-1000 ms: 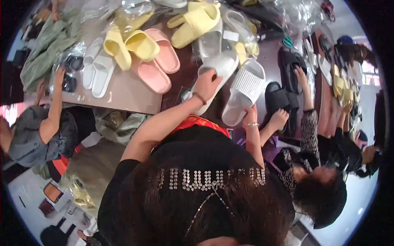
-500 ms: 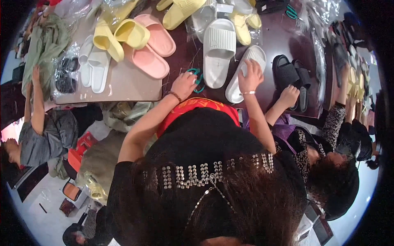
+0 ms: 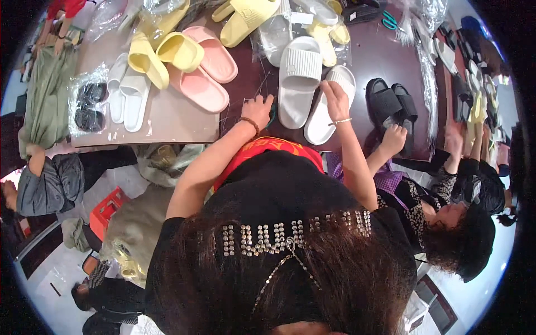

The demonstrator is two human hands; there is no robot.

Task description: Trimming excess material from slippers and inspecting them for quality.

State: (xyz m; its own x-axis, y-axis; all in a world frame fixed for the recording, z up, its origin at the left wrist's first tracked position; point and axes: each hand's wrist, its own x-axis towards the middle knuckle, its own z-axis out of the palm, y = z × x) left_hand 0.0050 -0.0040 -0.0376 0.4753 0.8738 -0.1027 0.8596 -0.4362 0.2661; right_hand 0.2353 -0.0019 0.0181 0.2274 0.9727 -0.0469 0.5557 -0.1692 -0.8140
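Observation:
A pair of white ribbed slippers lies before me on the dark table: the left slipper (image 3: 297,103) and, angled beside it, the right slipper (image 3: 318,131). Over the strap of the right one, my right hand (image 3: 336,103) has its fingers pressed together; whatever they may pinch is too small to make out. My left hand (image 3: 258,114) rests on the table near the edge, fingertips a little apart. Teal-handled scissors (image 3: 272,120) show only in part beside and under that hand.
Pink slippers (image 3: 201,92) and yellow slippers (image 3: 180,51) lie on the lighter board (image 3: 167,128) to the left, with white ones (image 3: 134,103). At right, a co-worker's hand (image 3: 393,139) touches black slippers (image 3: 384,103). Other teal scissors (image 3: 389,20) lie far right.
My right hand has gone from spread over the strap to fingers together at its inner side. My left hand now covers more of the scissors. The co-worker's black slippers shifted slightly.

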